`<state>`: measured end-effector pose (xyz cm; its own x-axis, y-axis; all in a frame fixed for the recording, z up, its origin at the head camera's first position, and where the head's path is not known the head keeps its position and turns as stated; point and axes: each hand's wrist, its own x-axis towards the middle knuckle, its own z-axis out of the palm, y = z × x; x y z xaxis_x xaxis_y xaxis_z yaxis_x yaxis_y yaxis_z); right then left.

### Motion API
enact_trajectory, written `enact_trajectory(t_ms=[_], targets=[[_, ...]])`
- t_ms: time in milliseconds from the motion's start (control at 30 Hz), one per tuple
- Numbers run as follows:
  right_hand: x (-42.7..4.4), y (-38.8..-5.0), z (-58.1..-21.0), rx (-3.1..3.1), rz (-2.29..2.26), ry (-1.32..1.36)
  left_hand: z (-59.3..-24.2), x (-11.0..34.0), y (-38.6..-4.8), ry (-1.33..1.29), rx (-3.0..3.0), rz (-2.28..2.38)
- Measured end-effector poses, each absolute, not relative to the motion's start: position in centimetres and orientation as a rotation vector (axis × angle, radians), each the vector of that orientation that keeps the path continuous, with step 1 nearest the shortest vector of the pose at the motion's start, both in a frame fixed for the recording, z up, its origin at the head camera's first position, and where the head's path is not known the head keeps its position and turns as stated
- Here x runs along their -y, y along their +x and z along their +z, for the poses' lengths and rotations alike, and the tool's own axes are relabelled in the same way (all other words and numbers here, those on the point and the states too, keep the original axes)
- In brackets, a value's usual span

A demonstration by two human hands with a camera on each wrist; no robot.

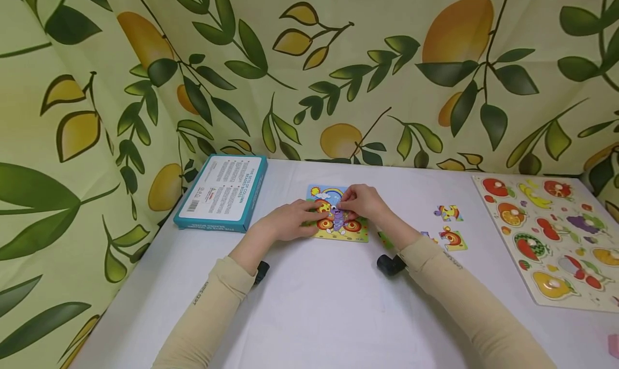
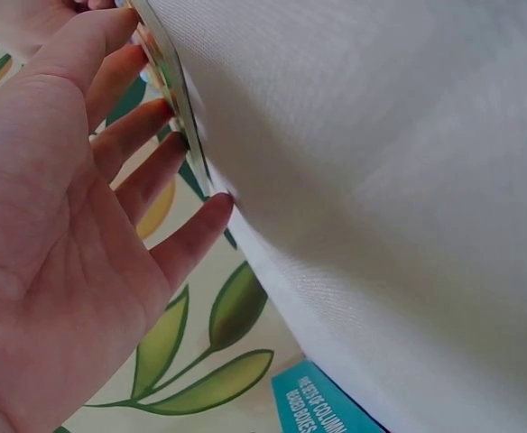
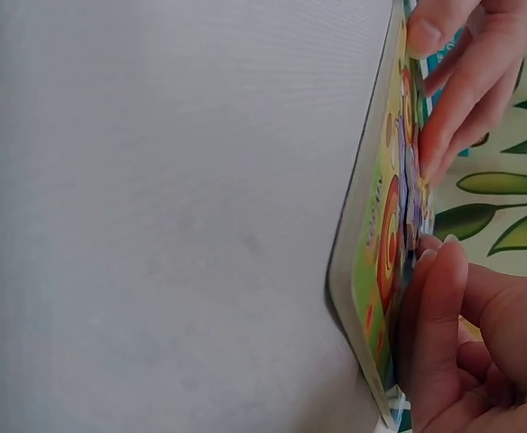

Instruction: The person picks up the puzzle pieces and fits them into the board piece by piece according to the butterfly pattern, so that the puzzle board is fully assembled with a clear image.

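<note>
A small jigsaw puzzle [image 1: 357,237] with a bright butterfly picture lies flat on the white table. My left hand [image 1: 292,221] rests over its left side, the fingers spread and fairly straight; the left wrist view shows the fingertips along the board's edge. Over the upper right part, my right hand [image 1: 366,201] pinches a jigsaw piece [image 3: 413,216] between thumb and fingertips, near the purple figure. Much of that piece is hidden by the fingers. To the right lie several loose pieces, among them a yellow one [image 1: 451,213] and one with a red swirl [image 1: 454,239]; the right forearm partly covers others.
A teal and white box [image 1: 220,189] lies at the back left. On the right is a wooden fruit peg board [image 1: 527,275]. A pink object [image 1: 613,345] shows at the right edge. Patterned cloth [image 1: 338,89] hangs behind and to the left of the table.
</note>
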<state>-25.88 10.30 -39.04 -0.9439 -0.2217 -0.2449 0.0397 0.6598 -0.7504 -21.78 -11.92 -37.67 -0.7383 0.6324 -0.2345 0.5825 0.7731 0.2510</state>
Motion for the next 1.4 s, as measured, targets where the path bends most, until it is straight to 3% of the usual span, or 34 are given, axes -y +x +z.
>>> enact_trajectory(t_ms=[967,1400], targets=[[-10.2,-27.0,-39.5,-2.605,-1.106,-0.119,-37.6,11.9,-21.6,0.949,-2.667,0.24],[-11.0,-26.6,-39.7,-2.624,-1.099,-0.268,-37.5,11.6,-21.5,0.92,-2.673,0.245]])
